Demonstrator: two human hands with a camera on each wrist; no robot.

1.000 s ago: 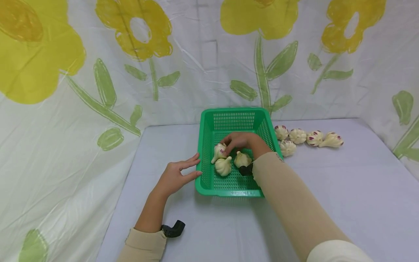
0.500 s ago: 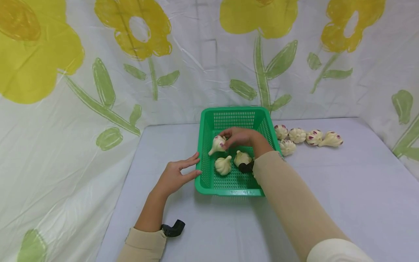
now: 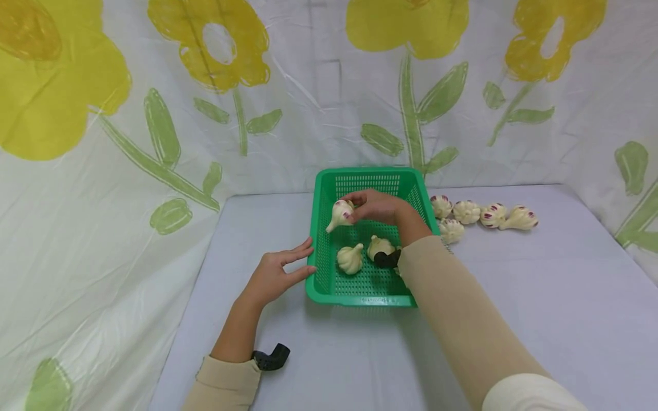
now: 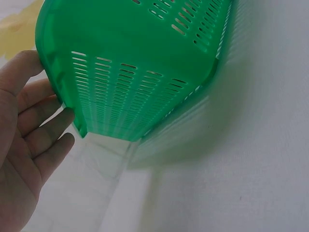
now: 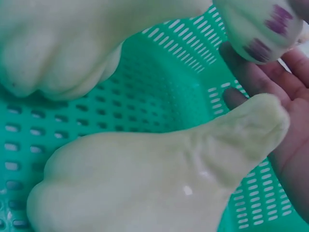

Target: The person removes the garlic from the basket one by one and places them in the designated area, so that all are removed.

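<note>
My right hand point(image 3: 379, 208) pinches a garlic bulb point(image 3: 340, 214) with purple marks, raised above the floor of the green plastic basket point(image 3: 360, 301). The bulb's stem points toward the lower left. Below it in the basket lie a pale garlic bulb point(image 3: 350, 260) and a second pale bulb point(image 3: 379, 246), partly covered by the black wrist camera. Seen up close in the right wrist view, a pale bulb point(image 5: 140, 179) spans the foreground, with the purple-marked bulb point(image 5: 263, 29) at the fingers beyond. My left hand point(image 3: 277, 275), fingers extended, touches the basket's left rim.
Several garlic bulbs point(image 3: 467, 212), some purple-marked, lie on the white-covered table right of the basket, one close against its side. A white cloth backdrop point(image 3: 319, 131) with painted yellow flowers hangs right behind the table's back edge.
My right hand has lifted the purple-marked garlic bulb up and slightly toward the basket's far end, away from the pale bulb it lay beside. The left hand has kept its place at the rim.
</note>
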